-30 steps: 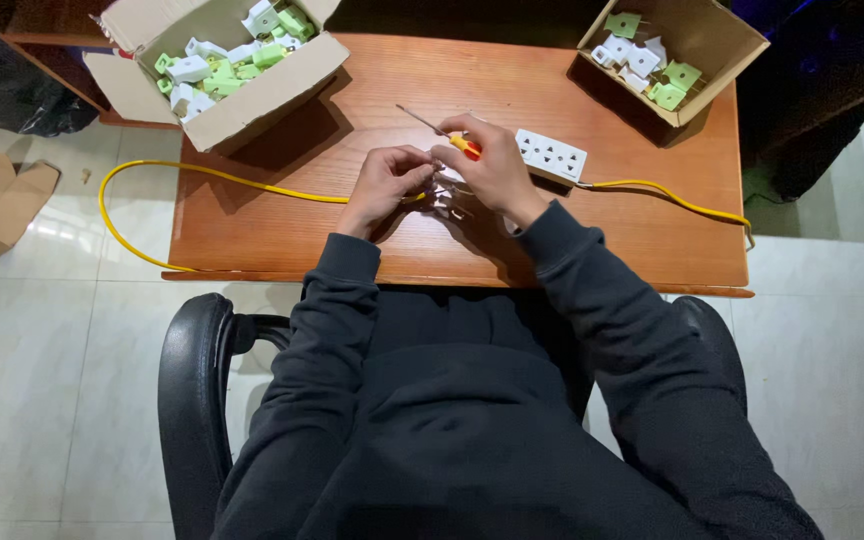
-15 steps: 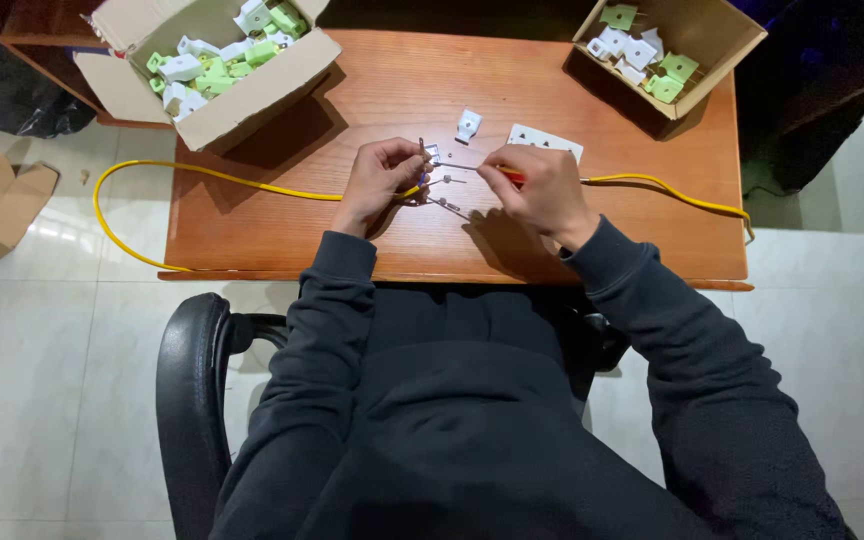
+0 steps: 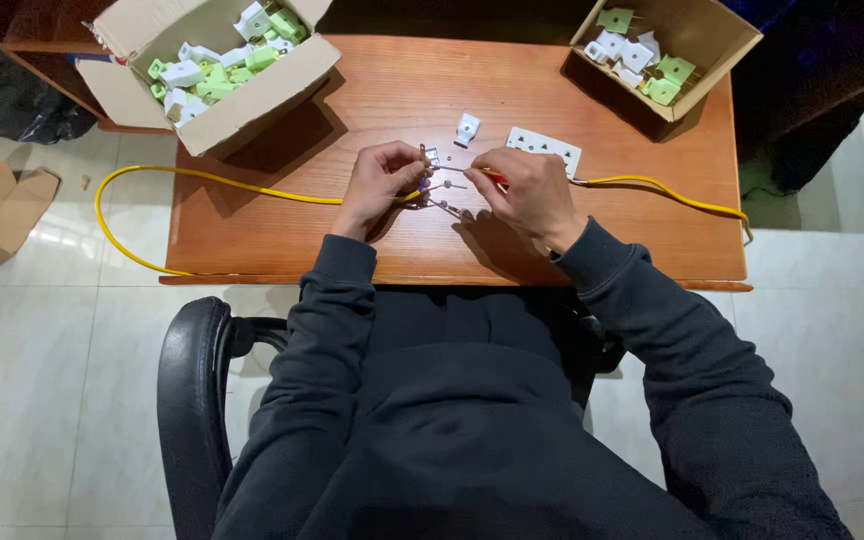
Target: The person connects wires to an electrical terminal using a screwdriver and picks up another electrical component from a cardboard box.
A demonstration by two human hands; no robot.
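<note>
The left hand (image 3: pixel 380 183) pinches a small plug part (image 3: pixel 431 157) and the yellow wire (image 3: pixel 252 187). The right hand (image 3: pixel 527 190) grips a screwdriver (image 3: pixel 472 172). A slip could poke fingers, or tiny metal bits could roll off the counter (image 3: pixel 592 240).

An open brown cardboard box (image 3: pixel 252 85) sits at the upper left of the frame, flaps spread, holding white and pale green plastic plug parts. A second, smaller open cardboard box (image 3: pixel 717 50) stands at the upper right, with the same white and green pieces inside. A flattened cardboard piece (image 3: pixel 4 215) lies on the floor at left.
</note>
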